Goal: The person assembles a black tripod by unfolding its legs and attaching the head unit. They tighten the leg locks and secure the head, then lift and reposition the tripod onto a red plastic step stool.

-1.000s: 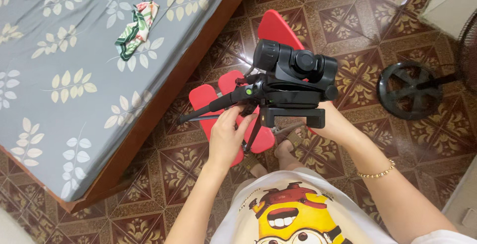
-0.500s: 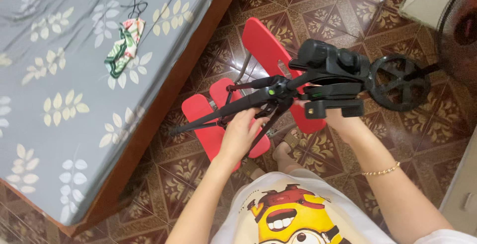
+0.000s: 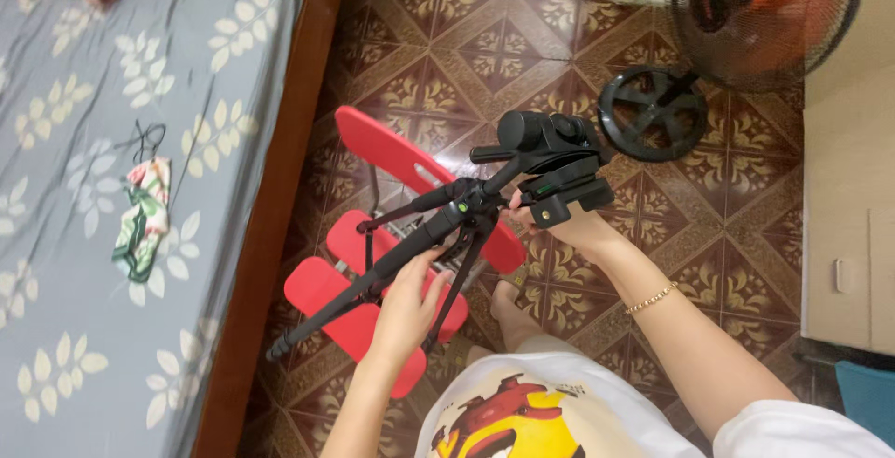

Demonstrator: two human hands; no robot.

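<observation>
Above the red folding chair [image 3: 368, 304], we hold a black tripod [image 3: 438, 220] in the air with both hands, its legs folded together and slanting down to the left toward the bed frame [image 3: 270, 206]. Our left hand [image 3: 407, 309] is clenched around the gathered legs partway down, thumb and fingers wrapped on the tubes. Our right hand [image 3: 569, 225] grasps the underside of the tripod's head, just beside the mounting plate, with a gold bracelet [image 3: 651, 299] on its wrist.

Compared with half a second ago, the tripod has swung: its head, which then lay almost over the black round fan base [image 3: 653, 113], now sits to the left of that base and clear of it, and the legs point more steeply down. A second ago the tripod was held closer to the body and nearly level, so we judge it is being turned and tilted in hand, not set down. Our view has also shifted, so the fan's wire cage [image 3: 769, 11] now shows at the upper right and more of the tiled floor [image 3: 522, 29] appears. On the grey floral bedspread [image 3: 93, 234] the cloth face mask [image 3: 144, 216] lies as it did.
</observation>
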